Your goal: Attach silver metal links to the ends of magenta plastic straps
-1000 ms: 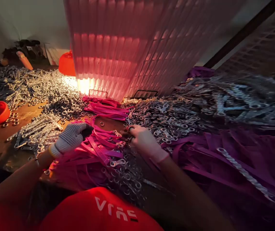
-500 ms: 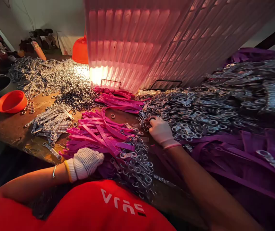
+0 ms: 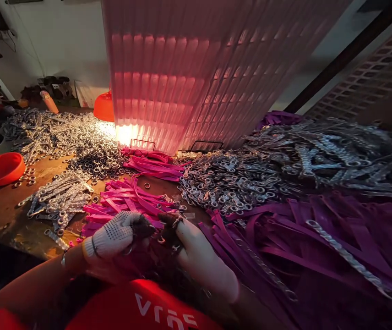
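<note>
Both of my hands are in white work gloves with dark fingertips, and they meet close together in front of my red shirt. My left hand (image 3: 117, 233) is closed, thumb pressed to fingers; what it pinches is too dark to make out. My right hand (image 3: 196, 250) is also closed, its fingers curled around a small metal link (image 3: 161, 239) whose ring end shows between the hands. Just beyond them lies a heap of bright pink straps (image 3: 123, 195). Shadow hides the space under the hands.
To the right are a mound of metal links (image 3: 230, 183) and a spread of purple straps (image 3: 295, 238). Twisted metal pieces (image 3: 58, 195) lie at left, near an orange bowl (image 3: 2, 169). Behind stands a ribbed translucent panel (image 3: 161, 91) beside an orange lamp (image 3: 104, 107).
My right hand has come back from the pile of metal links to meet my left hand, which has risen slightly. The view has turned a little to the right.
</note>
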Tool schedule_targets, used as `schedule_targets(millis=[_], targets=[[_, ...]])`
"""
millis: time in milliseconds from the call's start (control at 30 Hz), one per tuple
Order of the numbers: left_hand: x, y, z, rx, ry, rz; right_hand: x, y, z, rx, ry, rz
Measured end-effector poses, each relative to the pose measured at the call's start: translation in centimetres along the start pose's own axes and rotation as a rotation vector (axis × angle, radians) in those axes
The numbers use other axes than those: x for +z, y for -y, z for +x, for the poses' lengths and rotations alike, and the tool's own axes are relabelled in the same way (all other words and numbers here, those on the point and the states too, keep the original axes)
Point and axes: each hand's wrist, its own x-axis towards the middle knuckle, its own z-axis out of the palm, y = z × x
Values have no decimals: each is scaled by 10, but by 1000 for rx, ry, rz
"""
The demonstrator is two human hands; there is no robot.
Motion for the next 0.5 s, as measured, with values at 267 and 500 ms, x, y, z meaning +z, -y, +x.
schedule_targets(millis=[267, 500], targets=[[10, -3, 22, 10, 103, -69, -6, -12, 7, -119, -4, -60], [16, -7, 44, 299, -70, 227, -18, -14, 16, 42, -34, -328]])
